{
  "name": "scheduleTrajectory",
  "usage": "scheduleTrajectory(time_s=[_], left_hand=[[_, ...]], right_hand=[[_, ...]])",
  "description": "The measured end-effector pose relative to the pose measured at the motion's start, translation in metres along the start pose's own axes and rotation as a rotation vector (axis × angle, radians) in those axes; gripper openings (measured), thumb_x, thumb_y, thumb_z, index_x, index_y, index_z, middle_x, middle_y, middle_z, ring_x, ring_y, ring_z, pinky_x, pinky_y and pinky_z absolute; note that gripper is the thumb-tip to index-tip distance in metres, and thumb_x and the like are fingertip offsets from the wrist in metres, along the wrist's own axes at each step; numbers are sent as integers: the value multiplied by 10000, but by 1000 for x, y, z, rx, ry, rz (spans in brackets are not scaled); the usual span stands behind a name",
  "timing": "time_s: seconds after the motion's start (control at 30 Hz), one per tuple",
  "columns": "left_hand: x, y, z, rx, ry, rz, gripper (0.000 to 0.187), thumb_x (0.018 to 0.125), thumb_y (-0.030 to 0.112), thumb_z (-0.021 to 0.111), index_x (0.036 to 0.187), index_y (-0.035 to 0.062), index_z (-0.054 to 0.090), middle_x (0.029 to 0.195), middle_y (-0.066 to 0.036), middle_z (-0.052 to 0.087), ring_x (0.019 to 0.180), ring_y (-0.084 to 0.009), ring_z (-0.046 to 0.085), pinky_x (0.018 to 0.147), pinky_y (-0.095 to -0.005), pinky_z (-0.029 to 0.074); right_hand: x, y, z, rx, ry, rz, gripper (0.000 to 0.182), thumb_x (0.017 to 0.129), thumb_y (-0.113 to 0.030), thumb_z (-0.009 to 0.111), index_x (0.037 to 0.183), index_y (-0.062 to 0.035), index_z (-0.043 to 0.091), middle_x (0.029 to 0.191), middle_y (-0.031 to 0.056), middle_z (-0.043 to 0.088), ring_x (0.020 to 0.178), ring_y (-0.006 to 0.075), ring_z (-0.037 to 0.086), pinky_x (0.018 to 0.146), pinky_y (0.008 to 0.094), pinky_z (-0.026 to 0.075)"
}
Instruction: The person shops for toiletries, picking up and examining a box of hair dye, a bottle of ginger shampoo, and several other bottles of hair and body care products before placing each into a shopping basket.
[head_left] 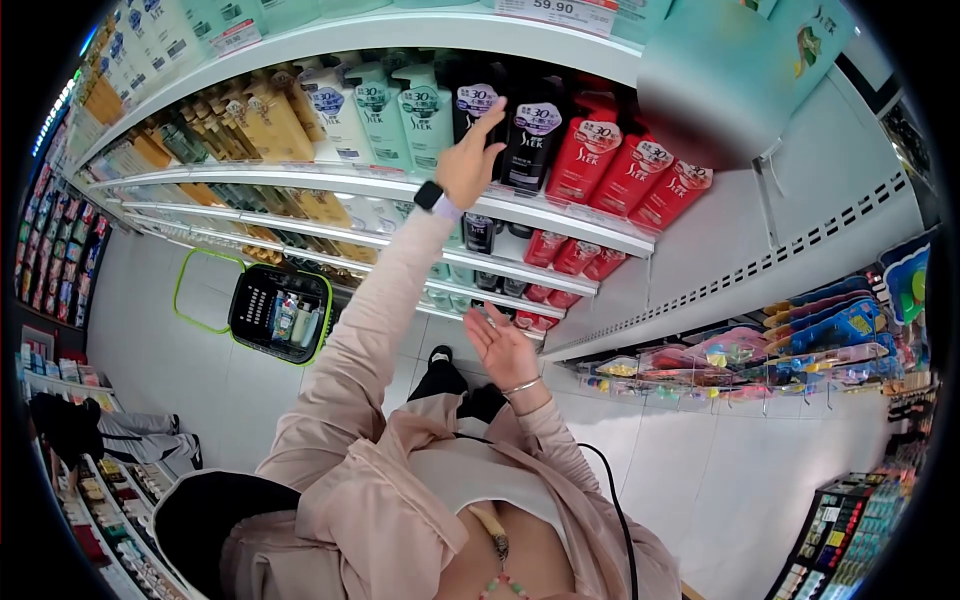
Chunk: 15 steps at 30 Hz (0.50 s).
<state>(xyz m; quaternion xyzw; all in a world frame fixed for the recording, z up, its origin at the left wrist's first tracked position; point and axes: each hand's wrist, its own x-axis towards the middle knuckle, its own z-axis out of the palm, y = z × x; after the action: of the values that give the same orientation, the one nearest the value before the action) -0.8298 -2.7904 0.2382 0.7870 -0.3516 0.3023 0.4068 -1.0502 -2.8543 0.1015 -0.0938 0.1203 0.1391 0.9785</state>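
My left hand (468,165), a dark watch on its wrist, reaches up to the shelf of pump bottles. Its fingers are extended and apart, overlapping a black bottle (476,97) with a purple label. To the right stands another black bottle (526,158), followed by several red bottles (579,165). Mint green bottles (424,138) and a white bottle (344,128) line up on the left. Lower down, in front of my body, my right hand (507,350) hangs with palm up and fingers loosely spread, holding nothing. A bangle circles its wrist.
A black shopping basket (320,318) with green trim and a few items inside sits on the floor at left. Lower shelves (560,278) carry more bottles. Colourful packs (730,345) hang at right. Another person (125,430) is at far left. A dark cable (612,490) runs beside me.
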Motion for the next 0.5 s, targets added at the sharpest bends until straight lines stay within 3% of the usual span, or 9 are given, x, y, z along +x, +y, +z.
scheduleTrajectory(time_s=[0.1, 0.13, 0.17, 0.2, 0.23, 0.27, 0.3, 0.47, 0.5], left_hand=[[-60, -4, -2, -129, 211, -113, 452, 759, -58, 481, 1164, -16, 285, 1310, -177, 266, 783, -218, 535, 537, -232, 421], [-82, 4, -4, -46, 277, -157, 407, 752, -3, 513, 1126, 13, 353, 1274, -165, 321, 523, -180, 457, 487, -255, 395], [-117, 4, -4, -78, 173, -246, 411, 758, -6, 500, 1139, 23, 350, 1252, -164, 347, 697, -230, 521, 607, -279, 428], [-154, -5, -3, 85, -3, -132, 430, 758, -9, 494, 1158, 43, 345, 1239, -168, 360, 947, -295, 489, 759, -322, 410], [-206, -8, 1, -87, -253, -296, 444, 757, -20, 479, 1173, 45, 338, 1221, -177, 376, 1090, -336, 397, 864, -350, 356], [-270, -29, 13, -566, -481, -718, 420, 742, -25, 477, 1145, 38, 378, 1213, -179, 384, 1063, -345, 416, 858, -355, 366], [-294, -15, -6, -380, -547, -421, 409, 722, -26, 481, 1120, 39, 417, 1207, -182, 388, 1061, -351, 414, 854, -360, 375], [-369, -15, -76, -429, -829, -855, 328, 719, 10, 492, 1043, 59, 474, 1045, -163, 510, 948, -323, 495, 769, -357, 418], [-387, -28, -87, -294, -694, -655, 262, 736, 43, 490, 997, 58, 496, 963, -139, 549, 881, -309, 525, 750, -358, 423]], right_hand=[[1, 9, -8, -6, 38, 17, 428, 774, -107, 433, 1197, -69, 378, 1210, 134, 395, 1135, 267, 377, 947, 330, 311], [1, 13, -10, -14, 67, 20, 425, 774, -108, 434, 1194, -69, 381, 1208, 132, 398, 1132, 265, 382, 943, 331, 316], [2, 17, -13, -19, 70, 20, 417, 774, -104, 434, 1187, -70, 388, 1205, 136, 400, 1120, 269, 394, 939, 339, 322], [2, 20, -13, -19, 79, 26, 417, 774, -104, 434, 1187, -70, 388, 1205, 136, 400, 1120, 269, 394, 939, 339, 322], [3, 23, -13, -40, 91, 30, 422, 778, -116, 421, 1193, -55, 381, 1210, 154, 391, 1131, 266, 380, 948, 333, 312], [3, 27, -12, -60, 107, 34, 429, 781, -128, 409, 1200, -40, 375, 1215, 172, 383, 1141, 263, 367, 957, 328, 302], [4, 31, -10, -72, 135, 52, 425, 783, -119, 402, 1197, -26, 368, 1204, 175, 391, 1121, 268, 388, 953, 332, 313], [29, 62, -16, -54, 176, 109, 413, 772, -88, 413, 1177, -8, 379, 1182, 177, 409, 1102, 270, 406, 944, 337, 337], [40, 74, -13, -37, 189, 122, 412, 769, -81, 419, 1173, -6, 382, 1175, 177, 415, 1100, 269, 407, 941, 339, 344]])
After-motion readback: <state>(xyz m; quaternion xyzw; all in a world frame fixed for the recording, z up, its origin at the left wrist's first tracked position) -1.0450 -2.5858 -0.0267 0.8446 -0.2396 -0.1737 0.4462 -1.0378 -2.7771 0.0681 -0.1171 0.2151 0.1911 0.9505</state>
